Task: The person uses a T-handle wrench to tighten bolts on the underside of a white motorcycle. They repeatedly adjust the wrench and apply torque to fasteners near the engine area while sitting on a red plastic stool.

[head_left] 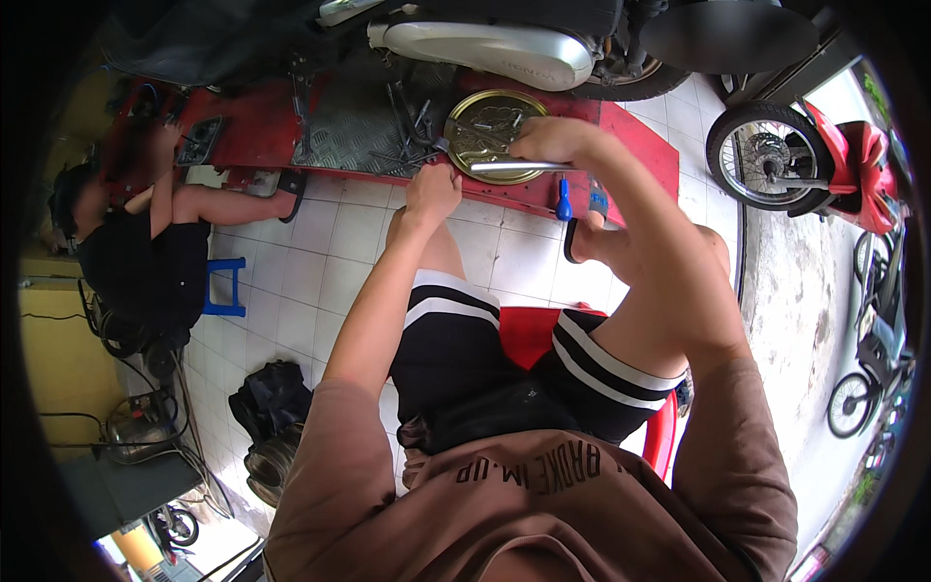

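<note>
My right hand [545, 141] reaches over a round, gold-coloured metal tray [461, 109], its fingers curled at the tray's right side; what they hold, if anything, is hidden. Several small metal parts lie in the tray. A silver bar [519, 168] crosses the tray's near edge, just below that hand. Left of the tray, my left hand [433, 191] is closed at the front edge of the red platform [640, 145], and its contents cannot be made out. Several metal hand tools [412, 126] lie beyond it. A blue-handled tool [564, 199] is at the platform's edge, below the bar.
A motorcycle with a silver cover [485, 53] stands on the platform behind the tray. At far left, another person [141, 228] sits by the platform near a blue stool [225, 286]. A red motorcycle [858, 170] stands at right. A black bag [272, 398] lies on the tiled floor.
</note>
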`<state>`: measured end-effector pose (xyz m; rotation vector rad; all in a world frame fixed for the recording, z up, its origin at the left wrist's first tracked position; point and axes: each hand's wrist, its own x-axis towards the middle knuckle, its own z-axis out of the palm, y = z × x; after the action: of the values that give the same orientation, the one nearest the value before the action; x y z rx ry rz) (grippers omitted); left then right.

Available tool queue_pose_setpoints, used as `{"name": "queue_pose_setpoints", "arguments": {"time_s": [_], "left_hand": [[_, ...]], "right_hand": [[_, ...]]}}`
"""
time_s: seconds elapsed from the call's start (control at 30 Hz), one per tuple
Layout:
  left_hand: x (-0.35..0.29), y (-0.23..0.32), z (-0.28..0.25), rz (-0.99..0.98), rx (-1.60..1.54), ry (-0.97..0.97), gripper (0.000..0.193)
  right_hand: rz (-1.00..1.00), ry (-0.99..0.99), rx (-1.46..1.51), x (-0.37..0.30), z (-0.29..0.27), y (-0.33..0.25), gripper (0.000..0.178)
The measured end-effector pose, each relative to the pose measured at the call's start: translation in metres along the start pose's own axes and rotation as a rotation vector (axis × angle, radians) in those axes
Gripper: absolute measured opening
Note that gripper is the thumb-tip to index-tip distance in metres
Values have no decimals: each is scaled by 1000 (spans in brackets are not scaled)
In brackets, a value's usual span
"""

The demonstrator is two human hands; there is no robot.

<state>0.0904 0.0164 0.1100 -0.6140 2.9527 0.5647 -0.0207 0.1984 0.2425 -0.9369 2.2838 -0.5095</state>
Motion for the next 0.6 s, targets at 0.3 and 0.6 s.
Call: {"name": "queue_pose_setpoints", "arguments": {"time_s": [0.3, 0.6], "left_hand": [[87, 50, 71, 40, -195, -107, 14], [149, 43, 129, 22, -210, 33, 18]], "right_hand": [[212, 159, -254, -38, -48, 47, 29], [398, 69, -283, -30, -57, 96, 21]]}}
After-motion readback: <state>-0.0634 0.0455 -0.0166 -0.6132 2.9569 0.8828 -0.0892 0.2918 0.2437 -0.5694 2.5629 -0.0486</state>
